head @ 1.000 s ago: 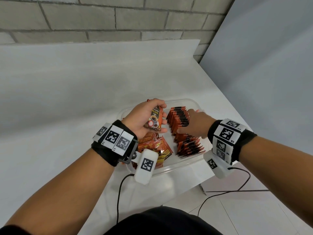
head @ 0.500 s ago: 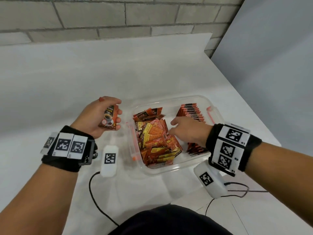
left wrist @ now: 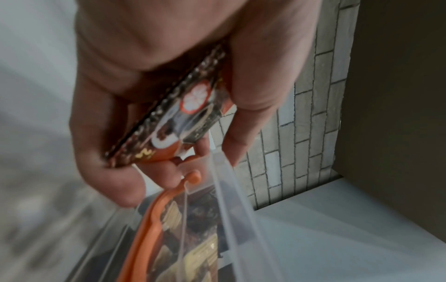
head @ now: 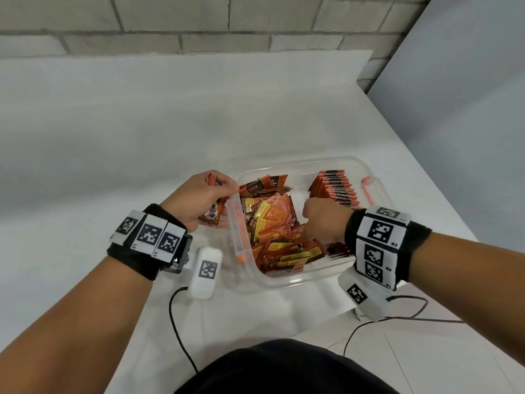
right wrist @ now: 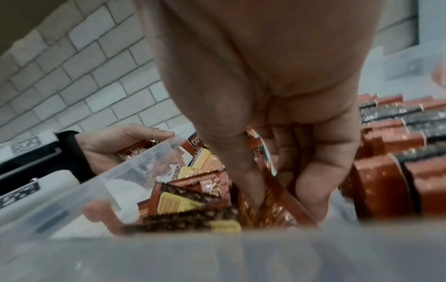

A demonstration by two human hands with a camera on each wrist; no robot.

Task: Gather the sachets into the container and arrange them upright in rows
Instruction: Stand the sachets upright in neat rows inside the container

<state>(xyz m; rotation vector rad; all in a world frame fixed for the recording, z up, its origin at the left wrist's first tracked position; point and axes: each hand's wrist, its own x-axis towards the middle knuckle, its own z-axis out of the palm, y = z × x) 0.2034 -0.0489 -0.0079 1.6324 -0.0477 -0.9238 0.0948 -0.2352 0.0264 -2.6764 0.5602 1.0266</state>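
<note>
Sachets (head: 272,228) lay heaped in the clear container (head: 287,281); left hand (head: 196,203) gripped a small sachet stack (left wrist: 183,118) at its rim, right hand (head: 326,220) pinched one inside.

You're wearing black wristbands (head: 133,260) on both bare forearms, each carrying white tiles with black square markers (head: 379,233). White camera pods (head: 206,273) with markers are hanging under each wrist, trailing black cables (head: 177,322). You're wearing dark clothing (head: 284,368).

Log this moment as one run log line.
left hand: grips sachets beside container | right hand: pinches sachets in loose pile | upright row: partial
</note>
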